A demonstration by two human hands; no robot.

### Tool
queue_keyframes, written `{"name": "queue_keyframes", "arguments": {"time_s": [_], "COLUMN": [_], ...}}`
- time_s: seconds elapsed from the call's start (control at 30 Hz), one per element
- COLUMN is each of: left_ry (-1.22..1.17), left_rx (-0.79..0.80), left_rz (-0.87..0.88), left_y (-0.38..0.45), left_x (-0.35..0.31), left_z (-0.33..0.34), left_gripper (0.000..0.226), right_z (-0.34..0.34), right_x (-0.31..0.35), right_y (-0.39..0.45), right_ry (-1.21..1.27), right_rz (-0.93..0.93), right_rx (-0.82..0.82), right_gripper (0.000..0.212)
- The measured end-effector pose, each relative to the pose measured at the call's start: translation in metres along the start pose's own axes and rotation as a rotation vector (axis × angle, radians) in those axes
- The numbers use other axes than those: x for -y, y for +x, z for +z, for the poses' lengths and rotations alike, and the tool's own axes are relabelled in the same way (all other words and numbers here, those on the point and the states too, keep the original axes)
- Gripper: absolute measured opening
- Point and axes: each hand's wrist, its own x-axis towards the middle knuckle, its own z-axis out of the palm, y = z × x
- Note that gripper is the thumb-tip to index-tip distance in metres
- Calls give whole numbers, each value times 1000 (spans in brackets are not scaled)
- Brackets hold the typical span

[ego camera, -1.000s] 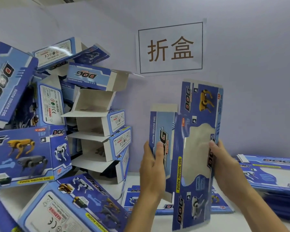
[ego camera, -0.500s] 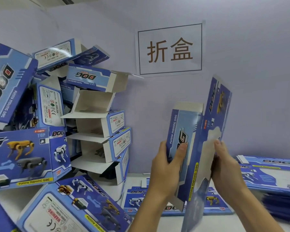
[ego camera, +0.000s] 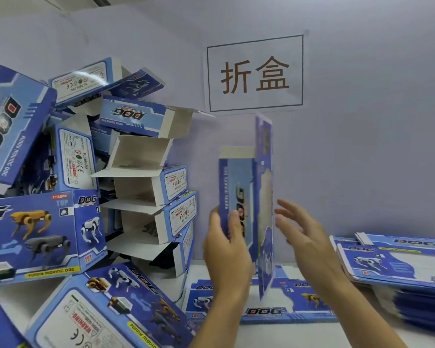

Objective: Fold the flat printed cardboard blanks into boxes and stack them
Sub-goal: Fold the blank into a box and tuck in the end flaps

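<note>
One blank point(ego camera: 246, 197) is in hand, held upright above the worktop point(ego camera: 299, 335) in front of the wall, w/ its printed window panel turned edge-on to the camera and the side panel facing us. Left hand point(ego camera: 227, 243) holds it by the side panel: thumb lies across the printed face, the other fingers go round behind the left edge, so it's a grip on the blank. Right hand point(ego camera: 304, 234) sits just beside the window panel, fingers spread and straight, holding nothing; can't tell if the tips touch the card, it's blurred.

Step, as I read it: squaring the flat sleeve open into a tube, approx halfway popped. Ends not yet closed, top flap still stands up pale above the side panel.

Next move prob needs the right hand to press or catch the far panel so the corners go to right angles, then tuck the end flaps. Card is thin, so push near a crease, not mid-panel by the window cut-out.

More flat blanks point(ego camera: 392, 267) stacked at right, others flat on the worktop below the hands. Pile of folded boxes point(ego camera: 146, 187) leans at left, several w/ open ends; that's where this one prob goes
</note>
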Motion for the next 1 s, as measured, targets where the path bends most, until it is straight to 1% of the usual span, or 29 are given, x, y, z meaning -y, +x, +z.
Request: {"name": "queue_keyframes", "arguments": {"time_s": [0.07, 0.1, 0.17, 0.23, 0.33, 0.37, 0.4, 0.47, 0.53, 0.6, 0.63, 0.67, 0.73, 0.77, 0.83, 0.9, 0.93, 1.0], "left_ry": [0, -3, 19, 16, 34, 46, 63, 113, 119, 60, 20, -22, -89, -107, -97, -97, -114, -109], "left_rx": [236, 367, 584, 697, 756, 751, 709, 537, 330, 168, 129, 121, 146, 160, 195, 254, 278, 305], "left_rz": [18, 11, -8, -43, -23, -16, -7, 6, -27, -88, -120, -151, -195, -203, -207, -226, -238, -218], "left_y": [-7, -11, -20, -25, -19, -17, -14, -10, -7, -4, -2, 0, 2, 2, 2, -1, -2, -2], "left_x": [-1, 0, 0, 2, 8, 8, 8, 9, 10, 13, 13, 14, 14, 15, 17, 18, 18, 17], "left_z": [7, 10, 17, 20, 12, 9, 6, 3, 1, -1, -3, -4, -5, -5, -4, -2, -2, -2], "left_gripper": [26, 32, 44, 53, 55, 51, 44, 34, 34, 43, 50, 60, 78, 82, 80, 82, 82, 71], "right_z": [5, 8, 12, 13, 7, 2, -3, -13, -22, -29, -32, -35, -38, -38, -35, -27, -23, -16], "right_x": [-1, -4, -9, -14, -18, -19, -19, -19, -17, -15, -14, -13, -11, -11, -12, -12, -12, -13], "right_y": [-2, -3, -4, -3, 0, 1, 1, 2, 2, 1, 0, -2, -3, -3, -3, -2, -1, 0], "right_ry": [116, 162, 231, 294, 357, 359, 352, 324, 294, 291, 305, 325, 354, 363, 382, 383, 368, 321], "right_rz": [33, 51, 94, 139, 221, 248, 273, 290, 284, 295, 308, 319, 332, 341, 353, 316, 276, 207], "right_rx": [111, 128, 62, -43, -170, -197, -209, -184, -113, -38, -2, 40, 127, 154, 187, 189, 162, 79], "right_gripper": [48, 56, 60, 48, 15, 11, 10, 9, 10, 28, 40, 49, 53, 55, 58, 64, 68, 80]}}
